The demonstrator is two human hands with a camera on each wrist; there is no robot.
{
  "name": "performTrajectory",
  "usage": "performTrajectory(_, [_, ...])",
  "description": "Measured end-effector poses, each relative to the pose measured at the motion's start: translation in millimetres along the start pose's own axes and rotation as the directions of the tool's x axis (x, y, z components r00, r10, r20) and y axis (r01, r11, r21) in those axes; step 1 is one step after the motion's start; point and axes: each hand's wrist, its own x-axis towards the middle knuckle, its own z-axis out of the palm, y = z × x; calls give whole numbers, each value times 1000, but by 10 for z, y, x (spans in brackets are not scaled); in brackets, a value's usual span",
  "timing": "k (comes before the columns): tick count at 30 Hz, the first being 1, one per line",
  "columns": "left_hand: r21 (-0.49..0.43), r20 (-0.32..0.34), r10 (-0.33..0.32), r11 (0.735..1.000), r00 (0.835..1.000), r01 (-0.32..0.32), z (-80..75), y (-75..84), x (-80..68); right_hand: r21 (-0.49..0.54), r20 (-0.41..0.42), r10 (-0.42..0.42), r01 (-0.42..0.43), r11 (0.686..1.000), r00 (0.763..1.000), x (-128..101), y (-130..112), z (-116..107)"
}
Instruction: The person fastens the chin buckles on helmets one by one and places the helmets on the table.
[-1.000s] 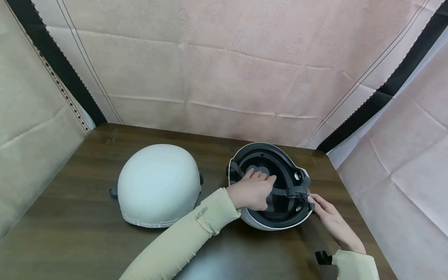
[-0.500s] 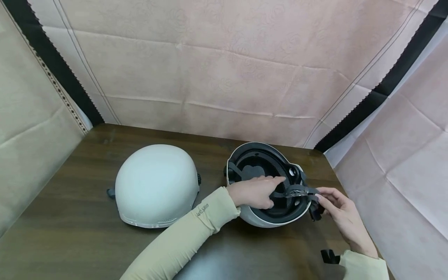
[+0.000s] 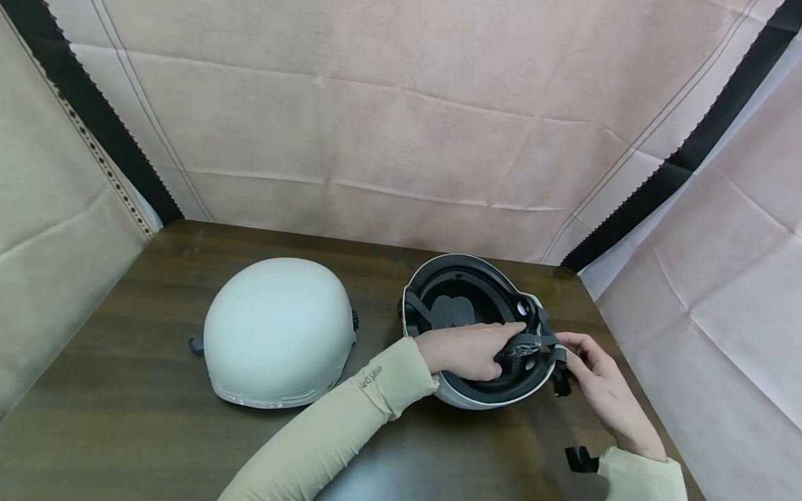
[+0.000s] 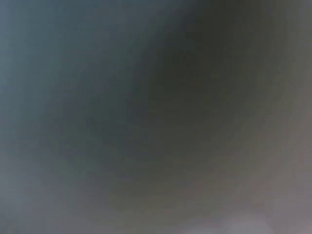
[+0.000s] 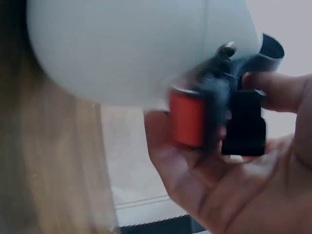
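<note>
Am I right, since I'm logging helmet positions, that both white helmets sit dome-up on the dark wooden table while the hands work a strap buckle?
Not quite. Only the left white helmet sits dome-up; the right white helmet lies upside down, black lining showing, in the head view. Both hands do work its strap buckle on the dark wooden table.

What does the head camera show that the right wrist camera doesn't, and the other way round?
Only the head view shows the second white helmet dome up on the brown table, the left hand on the strap inside the upturned helmet, and the pink backdrop. Only the right wrist view shows the buckle's red part. Both show the right hand pinching the black buckle beside that helmet's shell.
</note>
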Motion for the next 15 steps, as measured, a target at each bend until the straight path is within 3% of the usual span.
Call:
performTrajectory(4, [-42,-67,4,999,998,-7,14,70,24,19,-61,-22,23,1000,998,-21,-181,-7])
performTrajectory(9, [-125,-175,-14,992,984,-8,28,113,52,-108,-142,-98,83,991,985,-14,-395,4])
performTrajectory(15, [-162,-304,42,982,952,-95,20,94,84,-147,-108,-208,191,970,972,34,-594,48])
